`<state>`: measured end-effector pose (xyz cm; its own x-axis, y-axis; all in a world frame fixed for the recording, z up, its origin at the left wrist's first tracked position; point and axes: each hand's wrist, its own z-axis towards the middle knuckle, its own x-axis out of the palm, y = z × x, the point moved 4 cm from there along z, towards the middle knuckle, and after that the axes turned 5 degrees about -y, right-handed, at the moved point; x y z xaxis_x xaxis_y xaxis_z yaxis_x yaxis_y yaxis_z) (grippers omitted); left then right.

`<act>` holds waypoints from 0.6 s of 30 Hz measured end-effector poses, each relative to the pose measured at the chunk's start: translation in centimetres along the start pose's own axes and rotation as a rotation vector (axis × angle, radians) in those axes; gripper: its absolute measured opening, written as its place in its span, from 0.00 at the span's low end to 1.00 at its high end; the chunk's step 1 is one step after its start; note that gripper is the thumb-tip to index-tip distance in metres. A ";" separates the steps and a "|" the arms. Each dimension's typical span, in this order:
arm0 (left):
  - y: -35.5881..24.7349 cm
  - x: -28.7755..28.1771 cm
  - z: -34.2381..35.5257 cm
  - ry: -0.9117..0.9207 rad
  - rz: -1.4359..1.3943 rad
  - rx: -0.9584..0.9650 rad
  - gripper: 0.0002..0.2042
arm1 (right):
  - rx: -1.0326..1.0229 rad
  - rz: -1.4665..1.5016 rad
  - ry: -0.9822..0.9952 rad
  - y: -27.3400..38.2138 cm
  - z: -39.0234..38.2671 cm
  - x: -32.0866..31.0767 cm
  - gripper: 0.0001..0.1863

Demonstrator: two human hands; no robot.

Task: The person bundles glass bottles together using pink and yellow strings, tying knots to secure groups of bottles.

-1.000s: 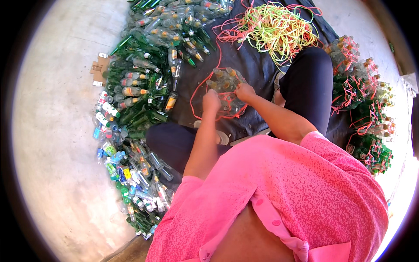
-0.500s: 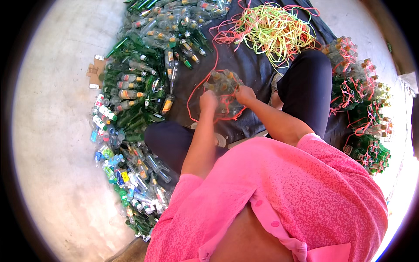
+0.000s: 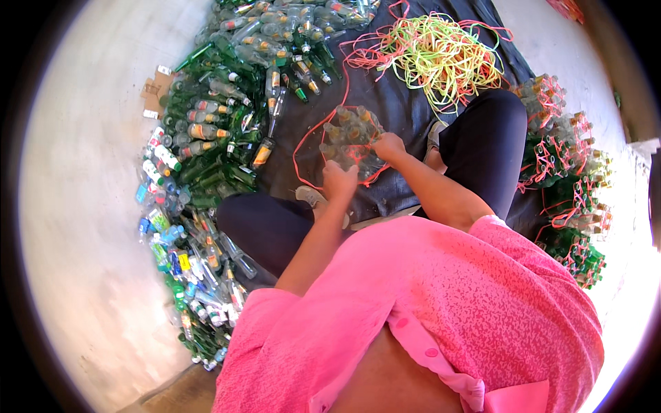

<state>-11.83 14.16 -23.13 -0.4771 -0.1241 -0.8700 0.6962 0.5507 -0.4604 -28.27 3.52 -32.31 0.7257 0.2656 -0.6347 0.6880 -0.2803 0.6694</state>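
Left hand: the left hand (image 3: 339, 180) is partly curled, thumb up, at the near left edge of the bottle cluster; whether its fingers are clamped on the cord or only touching it, I cannot tell.
Right hand: the right hand (image 3: 390, 147) is bent inward with fingers curled against the cluster's right side; what lies between the fingertips is too small to make out.
Hands together: apart from each other, with part of the cluster between them.
Bottle cluster: the clear bottle cluster (image 3: 350, 131) stands between the person's legs, necks mostly up, just beyond the left hand.
Cord: a pink-orange cord (image 3: 296, 153) loops around the cluster's left side and runs up toward the tangled straps.
Surface: a dark, creased sheet (image 3: 377, 86) spread on the floor.
Tangled straps: a heap of yellow-green and pink tangled straps (image 3: 447, 58) on the sheet's far part.
Loose bottles: many loose bottles (image 3: 213, 89), green and clear, lying in a long pile on the left.
Tied bundles: tied bundles (image 3: 575, 155) of bottles, wound with pink cord, in a row on the right.
Cardboard: a brown cardboard piece (image 3: 157, 87) beside the pile.
Floor: pale floor (image 3: 89, 172), brightly lit at lower right.
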 end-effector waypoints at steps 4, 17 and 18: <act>0.4 -0.5 -1.1 0.010 0.028 -0.107 0.34 | -0.061 -0.029 -0.047 0.5 -0.3 -0.4 0.17; 0.2 1.2 0.8 -0.025 0.023 -0.204 0.41 | -0.407 -0.355 0.127 0.4 -0.5 1.8 0.14; 0.4 1.0 1.4 -0.021 0.037 -0.143 0.39 | -0.653 -0.598 0.117 1.3 -1.0 1.9 0.13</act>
<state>-11.29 13.13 -24.47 -0.4401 -0.1180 -0.8902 0.6291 0.6668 -0.3995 -26.01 4.59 -32.30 0.2160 0.3012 -0.9288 0.7884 0.5073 0.3479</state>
